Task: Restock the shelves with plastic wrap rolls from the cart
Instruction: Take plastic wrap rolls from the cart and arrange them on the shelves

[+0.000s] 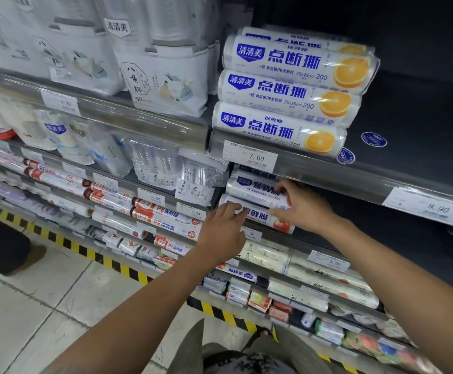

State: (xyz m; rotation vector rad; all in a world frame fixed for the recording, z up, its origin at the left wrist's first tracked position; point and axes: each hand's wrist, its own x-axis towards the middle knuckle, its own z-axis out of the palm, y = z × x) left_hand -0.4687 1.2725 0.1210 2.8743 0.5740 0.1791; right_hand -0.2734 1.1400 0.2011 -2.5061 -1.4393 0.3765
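Under the white 7.00 price tag [250, 158]: a white plastic wrap roll with blue lettering and a red fruit print [257, 216] is lying lengthwise at the front of the dark second shelf [368, 211], touching a matching upper roll [249, 188] at its 12 o'clock.
Left hand [224, 225]: its fairly straight fingers are pressing the roll's 9 o'clock end.
Right hand [305, 209]: thumb and curled fingers are clamping the 3 o'clock end.
Hands: apart, one at each end.
Top shelf, 12 o'clock: orange-printed wrap rolls [287, 90] are sitting stacked.
Progress: a few rolls are sitting placed; dark bare shelf space at 3 o'clock is suggesting plenty left. No cart is showing.
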